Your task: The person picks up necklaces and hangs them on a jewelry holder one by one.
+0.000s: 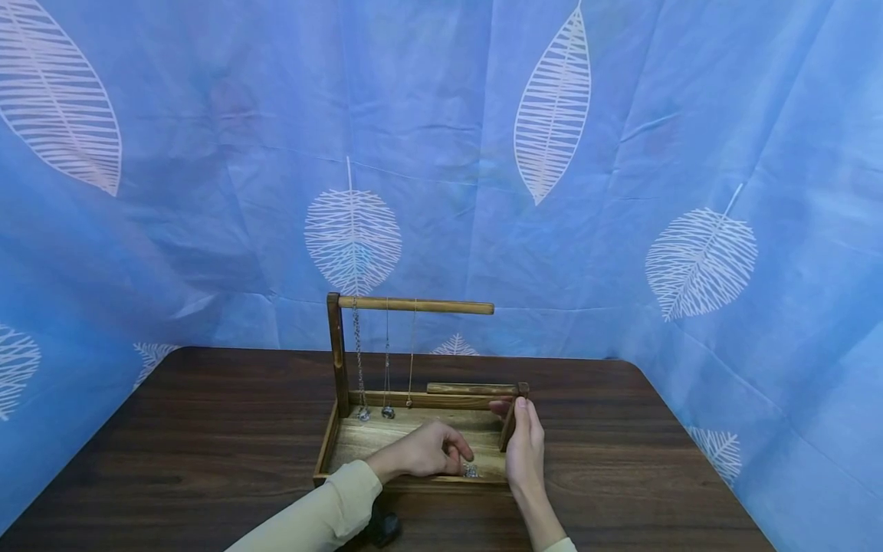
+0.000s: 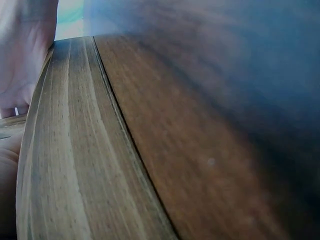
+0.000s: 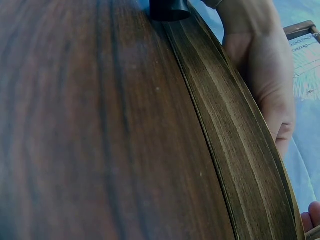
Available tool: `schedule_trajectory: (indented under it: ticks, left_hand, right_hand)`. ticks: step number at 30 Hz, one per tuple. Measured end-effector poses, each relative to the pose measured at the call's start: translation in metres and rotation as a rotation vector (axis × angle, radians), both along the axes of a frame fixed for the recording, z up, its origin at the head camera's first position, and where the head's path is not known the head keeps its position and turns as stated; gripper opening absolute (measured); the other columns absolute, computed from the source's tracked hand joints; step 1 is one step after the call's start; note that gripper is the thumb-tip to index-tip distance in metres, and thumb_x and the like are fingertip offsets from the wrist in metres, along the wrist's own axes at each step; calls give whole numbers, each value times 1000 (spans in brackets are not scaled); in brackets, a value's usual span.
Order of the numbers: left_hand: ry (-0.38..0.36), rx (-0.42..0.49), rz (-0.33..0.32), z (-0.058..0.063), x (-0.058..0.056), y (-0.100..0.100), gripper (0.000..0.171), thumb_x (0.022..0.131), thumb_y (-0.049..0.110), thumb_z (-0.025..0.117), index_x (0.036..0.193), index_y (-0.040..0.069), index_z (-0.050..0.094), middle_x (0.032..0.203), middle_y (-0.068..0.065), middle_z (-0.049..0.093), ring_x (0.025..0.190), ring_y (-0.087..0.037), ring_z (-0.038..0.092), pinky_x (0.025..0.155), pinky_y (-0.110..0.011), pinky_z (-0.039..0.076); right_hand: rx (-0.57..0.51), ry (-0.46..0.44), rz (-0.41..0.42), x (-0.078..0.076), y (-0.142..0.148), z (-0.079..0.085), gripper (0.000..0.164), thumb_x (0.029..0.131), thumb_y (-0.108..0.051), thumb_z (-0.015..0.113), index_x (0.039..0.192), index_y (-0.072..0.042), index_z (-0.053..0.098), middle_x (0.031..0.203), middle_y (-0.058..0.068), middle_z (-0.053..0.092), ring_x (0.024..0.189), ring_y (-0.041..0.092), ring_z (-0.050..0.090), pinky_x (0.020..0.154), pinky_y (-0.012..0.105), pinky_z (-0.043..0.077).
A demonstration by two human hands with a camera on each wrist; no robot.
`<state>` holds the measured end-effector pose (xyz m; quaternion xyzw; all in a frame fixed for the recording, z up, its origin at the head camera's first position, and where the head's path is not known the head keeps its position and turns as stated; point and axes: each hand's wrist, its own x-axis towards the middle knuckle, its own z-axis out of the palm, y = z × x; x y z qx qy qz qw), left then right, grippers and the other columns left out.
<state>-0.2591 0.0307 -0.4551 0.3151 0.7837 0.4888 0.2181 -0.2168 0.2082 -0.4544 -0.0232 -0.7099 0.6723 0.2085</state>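
Note:
A wooden jewelry stand has a shallow tray (image 1: 352,452) and a tall post at the left bearing a horizontal rod (image 1: 414,305). Three necklaces hang from that rod, among them a thick chain necklace (image 1: 358,345). My right hand (image 1: 526,448) grips a shorter wooden post (image 1: 508,429) at the tray's right side, thumb in front and fingertips behind; a lower rod (image 1: 472,389) extends leftward from its top. My left hand (image 1: 428,448) is over the tray's front edge, fingers loosely bent beside a small silvery piece of jewelry (image 1: 471,470). Both wrist views mostly show the tray's front wall (image 2: 75,140).
The stand is on a dark wooden table (image 1: 207,445). A small black object (image 1: 386,529) lies before the tray, partly hidden by the left sleeve. Behind hangs a blue cloth (image 1: 441,153) with white leaf prints.

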Motion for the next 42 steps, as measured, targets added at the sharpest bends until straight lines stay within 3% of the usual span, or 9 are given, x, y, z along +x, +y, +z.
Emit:
schedule_trajectory:
  ticks: [9, 18, 34, 42]
  left_hand:
    - [33, -51, 5, -1, 0, 4, 25, 83, -18, 63, 88, 4, 75, 57, 1, 55, 48, -7, 42, 50, -20, 35]
    - [44, -42, -22, 3, 1, 5, 22, 86, -18, 63, 84, 0, 75, 68, -7, 64, 50, -6, 39, 49, -20, 32]
    - [81, -41, -39, 0, -1, 7, 22, 88, -14, 66, 82, 4, 78, 67, 1, 65, 48, -5, 41, 47, -19, 33]
    - [238, -138, -81, 2, -1, 8, 24, 91, -7, 69, 82, 12, 78, 72, 12, 66, 56, -1, 51, 53, -17, 43]
  right_hand:
    - [1, 9, 2, 0, 0, -1, 58, 112, -43, 23, 125, 3, 56, 120, 20, 64, 119, 26, 55, 102, 38, 39]
    - [-7, 24, 12, 0, 0, -1, 57, 112, -42, 24, 127, 3, 56, 120, 19, 64, 120, 25, 54, 103, 37, 38]
    - [2, 26, 12, 1, -1, -1, 57, 112, -42, 24, 128, 2, 56, 120, 19, 64, 119, 26, 54, 102, 41, 38]
    - [5, 20, 6, 1, 0, 0, 57, 112, -42, 24, 127, 2, 57, 120, 18, 64, 119, 26, 54, 102, 40, 39]
